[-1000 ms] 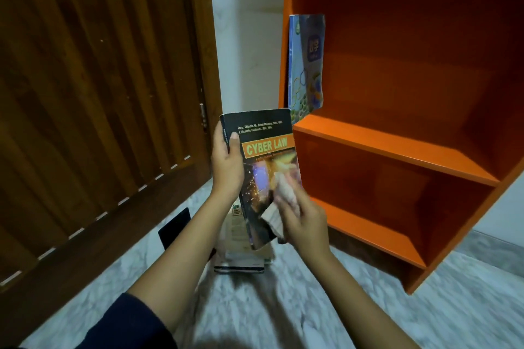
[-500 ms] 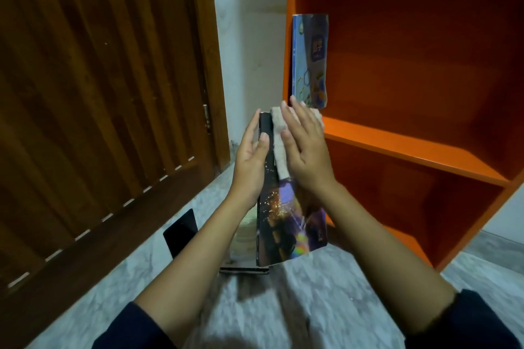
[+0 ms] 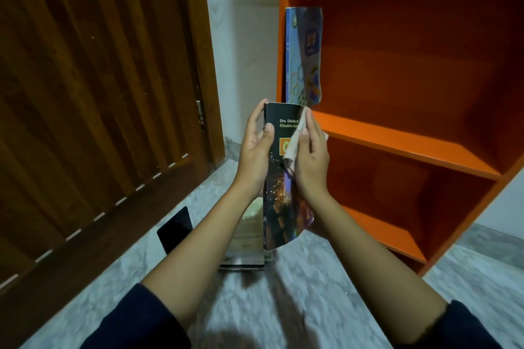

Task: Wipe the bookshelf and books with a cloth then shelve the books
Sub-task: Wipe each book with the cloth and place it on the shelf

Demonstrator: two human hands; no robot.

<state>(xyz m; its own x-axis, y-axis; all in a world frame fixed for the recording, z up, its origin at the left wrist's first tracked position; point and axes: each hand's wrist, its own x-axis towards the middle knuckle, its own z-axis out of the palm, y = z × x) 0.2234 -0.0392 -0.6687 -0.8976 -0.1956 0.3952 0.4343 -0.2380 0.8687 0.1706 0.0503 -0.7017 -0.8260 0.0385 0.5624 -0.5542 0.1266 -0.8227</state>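
Observation:
My left hand holds a black paperback upright by its spine edge, in front of the orange bookshelf. My right hand presses a pale cloth against the upper part of the cover. A blue book stands upright at the left end of the middle shelf, against the shelf's side wall. The lower shelves hold nothing that I can see.
A small stack of books lies on the grey marble floor below my hands. A black flat object lies on the floor beside it. A brown wooden door fills the left side.
The cloth hand rose from the cover's lower part to its top, then slid slightly down. The book turned more edge-on and was lifted closer to the shelf.

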